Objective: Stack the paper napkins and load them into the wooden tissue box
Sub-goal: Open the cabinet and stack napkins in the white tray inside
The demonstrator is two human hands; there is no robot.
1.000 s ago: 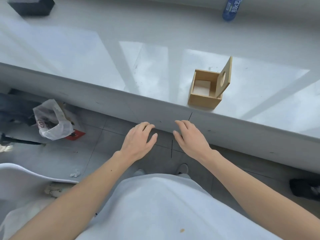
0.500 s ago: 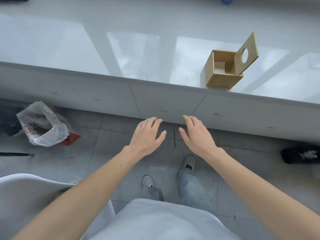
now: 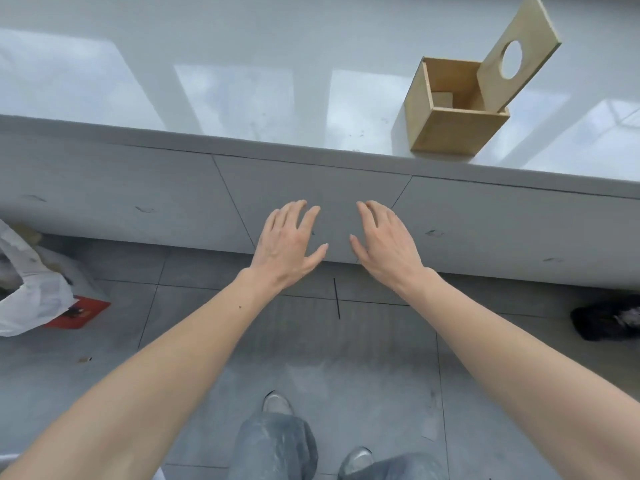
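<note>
Head view shows the left hand (image 3: 289, 242) and right hand (image 3: 384, 242) both spread flat, palms down and holding nothing, hovering side by side in front of the tabletop (image 3: 242, 81) edge, well apart from the wooden tissue box (image 3: 450, 133). That box stands near the tabletop's front edge to the right with its lid (image 3: 516, 57) tipped up and open, something pale lying at its bottom, and no loose paper napkins can be seen anywhere. Napkins will likely be light, limp and easily creased, so pinching a squared stack gently along opposite edges seems best.
</note>
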